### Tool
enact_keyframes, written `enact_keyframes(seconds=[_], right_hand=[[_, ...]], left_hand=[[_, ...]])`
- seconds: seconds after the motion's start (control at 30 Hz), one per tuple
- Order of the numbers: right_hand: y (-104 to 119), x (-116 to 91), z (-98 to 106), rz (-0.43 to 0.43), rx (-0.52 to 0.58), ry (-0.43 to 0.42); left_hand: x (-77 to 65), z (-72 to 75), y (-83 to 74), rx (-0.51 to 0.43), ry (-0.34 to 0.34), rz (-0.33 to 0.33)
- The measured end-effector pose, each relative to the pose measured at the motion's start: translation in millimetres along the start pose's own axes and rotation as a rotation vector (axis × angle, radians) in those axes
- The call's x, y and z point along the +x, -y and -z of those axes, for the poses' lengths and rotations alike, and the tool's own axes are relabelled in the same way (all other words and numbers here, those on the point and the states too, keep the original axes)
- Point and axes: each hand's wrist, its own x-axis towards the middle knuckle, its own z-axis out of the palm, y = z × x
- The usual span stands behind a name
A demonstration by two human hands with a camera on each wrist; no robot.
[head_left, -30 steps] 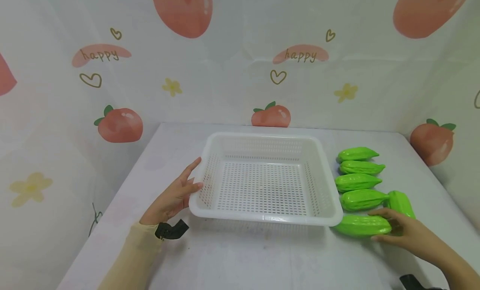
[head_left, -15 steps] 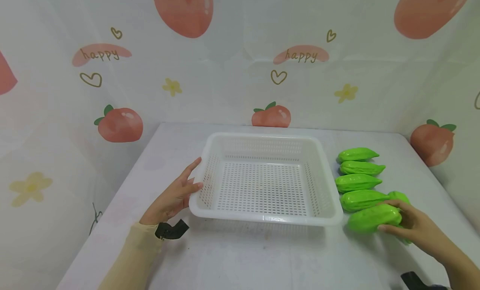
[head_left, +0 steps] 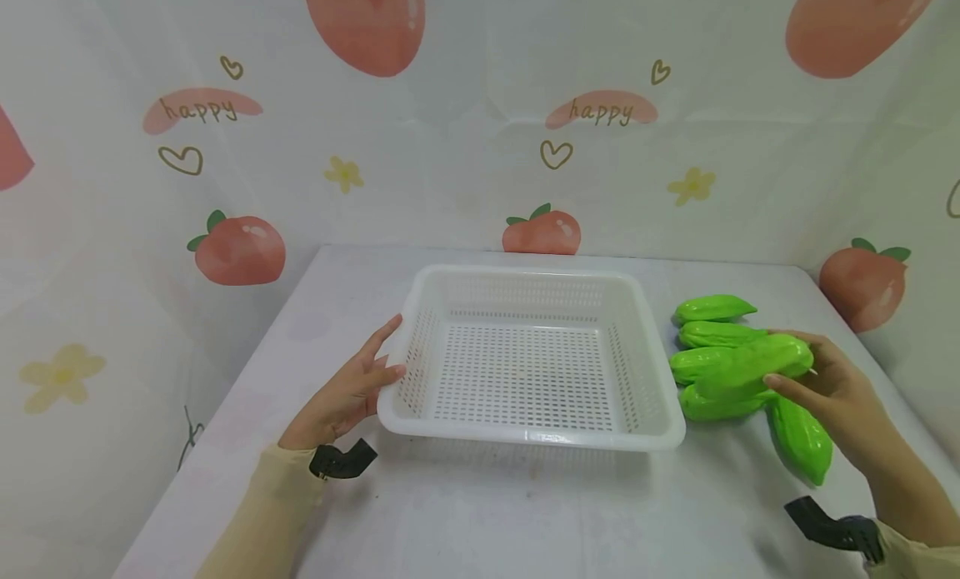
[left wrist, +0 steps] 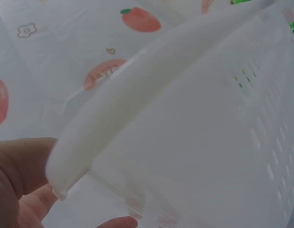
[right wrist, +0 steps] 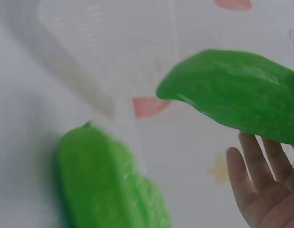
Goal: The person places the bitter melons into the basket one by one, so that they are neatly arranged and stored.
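My left hand [head_left: 341, 400] grips the left rim of a white plastic basket [head_left: 532, 439], thumb over the edge. In the left wrist view the fingers [left wrist: 28, 164] are at the rim, others below it. My right hand [head_left: 843, 396] holds a green bitter melon [head_left: 776, 356] by its right end, raised over the row of other melons. In the right wrist view the held bitter melon [right wrist: 237, 92] points left, with some fingers spread beneath it. One bitter melon [head_left: 801, 441] lies slanted just below the right hand.
Several more bitter melons lie in a row right of the basket, the farthest melon [head_left: 714, 307] near the back. A white table [head_left: 480, 521] carries everything. A fruit-patterned cloth [head_left: 450, 146] hangs behind it.
The right hand has lifted the nearest bitter melon and moved it away from me over the row. The slanted melon is now uncovered and lies nearer me. The left hand has stayed on the basket.
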Motion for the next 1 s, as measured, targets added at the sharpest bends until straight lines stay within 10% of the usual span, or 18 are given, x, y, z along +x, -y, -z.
enact_keyframes(seconds=[0.4,1.0], right_hand=[[41,62,-22,0.15,0.652,0.114],[85,133,-97,-0.024,0.679,0.221]], left_hand=[[-0.9,-0.1,-1.4,0.003,0.016,-0.002],[0.9,0.1,-0.2,0.006,0.013,-0.002]])
